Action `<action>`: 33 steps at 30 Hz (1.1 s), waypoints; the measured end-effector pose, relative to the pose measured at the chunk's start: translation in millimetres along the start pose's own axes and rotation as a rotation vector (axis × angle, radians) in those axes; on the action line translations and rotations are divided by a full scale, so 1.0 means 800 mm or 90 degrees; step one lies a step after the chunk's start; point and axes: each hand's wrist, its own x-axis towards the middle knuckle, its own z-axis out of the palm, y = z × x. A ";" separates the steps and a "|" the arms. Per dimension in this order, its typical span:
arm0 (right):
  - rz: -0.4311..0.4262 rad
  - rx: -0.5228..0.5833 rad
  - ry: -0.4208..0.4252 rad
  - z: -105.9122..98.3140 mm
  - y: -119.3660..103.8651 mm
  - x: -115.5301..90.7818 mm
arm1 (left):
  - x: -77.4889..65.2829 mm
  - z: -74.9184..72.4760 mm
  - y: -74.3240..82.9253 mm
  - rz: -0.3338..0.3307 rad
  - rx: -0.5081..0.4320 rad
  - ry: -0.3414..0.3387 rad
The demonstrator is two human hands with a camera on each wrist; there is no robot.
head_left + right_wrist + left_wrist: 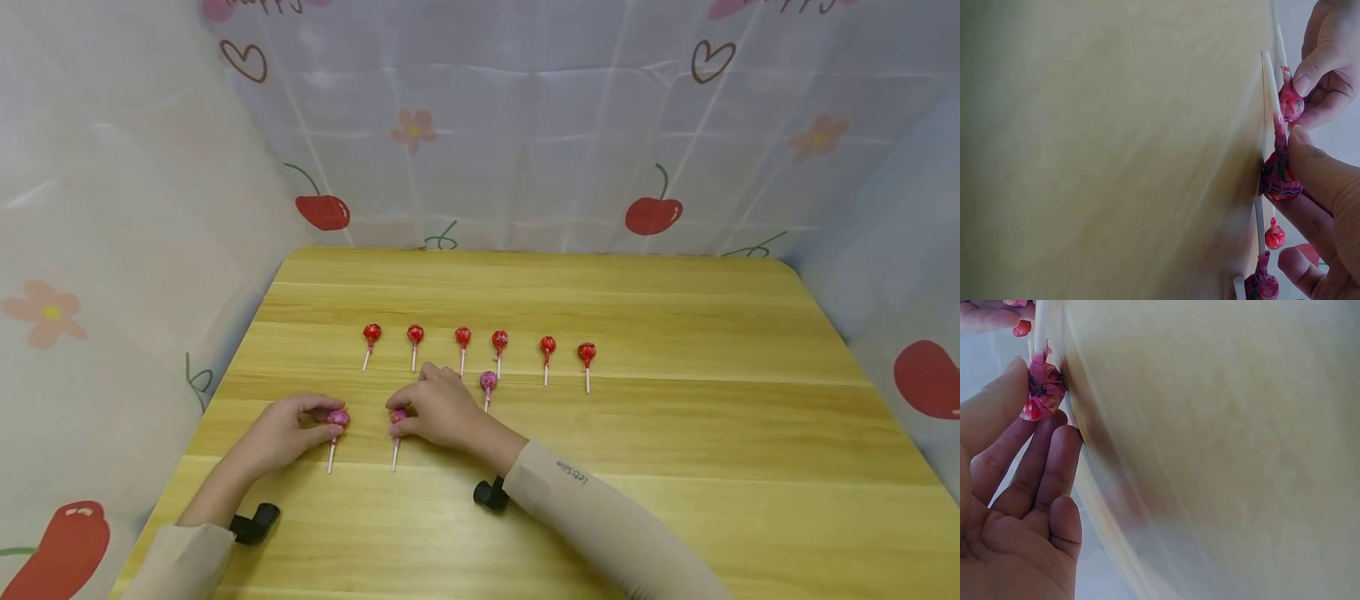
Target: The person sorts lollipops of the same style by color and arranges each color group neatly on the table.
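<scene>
My left hand (pixel 288 433) pinches the wrapped head of a pink lollipop (pixel 339 418) between thumb and fingers, its white stick pointing toward me on the table. Just to the right, my right hand (pixel 442 408) holds the head of a second pink lollipop (pixel 396 450) the same way. In the left wrist view the thumb and fingertips are around the pink wrapper (pixel 1046 390). The right wrist view shows the thumb on the other pink head (pixel 1280 178). A third pink lollipop (pixel 488 382) lies beyond my right wrist, its stick partly hidden by the forearm.
Farther back, several red lollipops lie in a spaced row, from the leftmost red lollipop (pixel 372 332) to the rightmost one (pixel 587 354), sticks toward me. They rest on a wooden table (pixel 675 450). A printed curtain (pixel 525 150) hangs behind and at both sides.
</scene>
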 end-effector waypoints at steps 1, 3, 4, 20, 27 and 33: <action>0.002 -0.001 -0.004 -0.001 0.000 0.000 | 0.000 0.000 0.000 -0.001 0.001 0.003; 0.007 0.001 -0.009 -0.006 0.001 -0.001 | -0.001 0.000 0.001 -0.002 0.000 0.006; 0.009 0.002 -0.005 -0.009 0.002 -0.001 | 0.000 -0.001 0.001 -0.006 -0.002 0.006; 0.169 0.144 0.141 -0.076 0.081 -0.042 | 0.046 0.003 0.065 0.084 0.026 -0.002; 0.136 0.057 0.076 -0.051 0.087 -0.034 | 0.093 0.030 0.116 0.147 0.075 -0.076; 0.079 -0.026 0.090 -0.040 0.082 -0.022 | 0.117 0.045 0.134 0.146 0.167 -0.103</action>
